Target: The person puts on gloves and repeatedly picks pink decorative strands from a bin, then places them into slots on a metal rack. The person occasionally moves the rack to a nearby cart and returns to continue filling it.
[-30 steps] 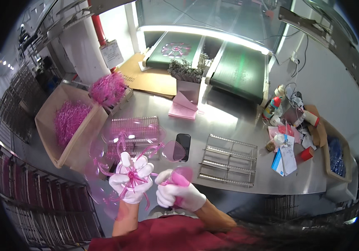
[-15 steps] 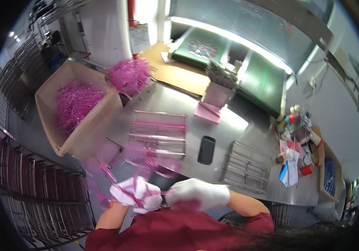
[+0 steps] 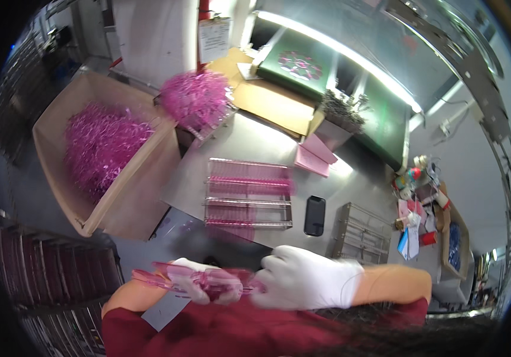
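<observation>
Pink see-through plastic makes up the moulded piece, held before the person's body, just off the bench's near edge. A second ago it lay spread face-up over the left hand, its discs fanned out; now it shows almost edge-on between both hands, so the handling seems to have become two-handed. Gloved fingers of the left hand curl around it. On the right hand, the fingers are bent in and meet the piece's right end; blur hides whether they grip it. Beyond, by the bench's near edge, lie a metal rack with pink parts, a dark phone and a second rack. Off the left edge stands a beige bin of pink plastic.
</observation>
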The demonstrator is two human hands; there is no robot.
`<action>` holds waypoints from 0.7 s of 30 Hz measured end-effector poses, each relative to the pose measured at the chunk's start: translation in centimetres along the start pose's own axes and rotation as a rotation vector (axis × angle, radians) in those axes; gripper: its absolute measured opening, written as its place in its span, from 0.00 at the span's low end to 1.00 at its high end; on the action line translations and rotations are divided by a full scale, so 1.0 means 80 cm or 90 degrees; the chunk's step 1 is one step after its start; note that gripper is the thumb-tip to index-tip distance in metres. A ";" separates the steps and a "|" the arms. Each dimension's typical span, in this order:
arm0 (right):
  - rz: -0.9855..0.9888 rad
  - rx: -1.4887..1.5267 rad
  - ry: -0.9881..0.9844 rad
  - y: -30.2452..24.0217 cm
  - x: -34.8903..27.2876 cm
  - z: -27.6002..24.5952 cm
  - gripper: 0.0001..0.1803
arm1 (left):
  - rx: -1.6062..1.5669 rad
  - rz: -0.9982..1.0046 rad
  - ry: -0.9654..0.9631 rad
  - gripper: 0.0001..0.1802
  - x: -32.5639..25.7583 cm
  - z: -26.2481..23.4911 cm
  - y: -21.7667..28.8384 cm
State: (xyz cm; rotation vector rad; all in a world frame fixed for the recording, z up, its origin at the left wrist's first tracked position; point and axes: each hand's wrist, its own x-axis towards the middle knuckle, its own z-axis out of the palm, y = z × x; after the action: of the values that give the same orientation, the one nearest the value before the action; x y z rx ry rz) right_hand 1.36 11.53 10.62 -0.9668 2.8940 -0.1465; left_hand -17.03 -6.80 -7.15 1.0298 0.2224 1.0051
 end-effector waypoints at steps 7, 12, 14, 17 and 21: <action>0.146 0.327 0.179 0.080 -0.012 -0.044 0.18 | 0.366 -0.375 0.083 0.25 0.042 -0.016 0.074; 0.130 0.422 -0.127 0.070 -0.001 -0.036 0.28 | 0.666 -0.471 0.105 0.31 0.088 -0.017 0.102; 0.059 0.138 -0.101 0.053 -0.012 -0.017 0.20 | 0.689 -0.539 0.107 0.33 0.112 -0.014 0.109; -0.056 -0.177 0.047 0.018 -0.041 -0.007 0.16 | 0.485 -0.425 0.136 0.32 0.109 -0.012 0.072; 0.058 0.709 0.419 0.087 -0.069 0.094 0.21 | 0.947 0.150 0.575 0.22 0.083 -0.021 0.069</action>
State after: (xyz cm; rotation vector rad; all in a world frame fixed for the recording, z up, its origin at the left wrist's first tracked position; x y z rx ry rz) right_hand 2.47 19.93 2.66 -0.5834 2.5219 -2.0804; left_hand -17.60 0.20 -1.78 1.8405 1.8249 1.4649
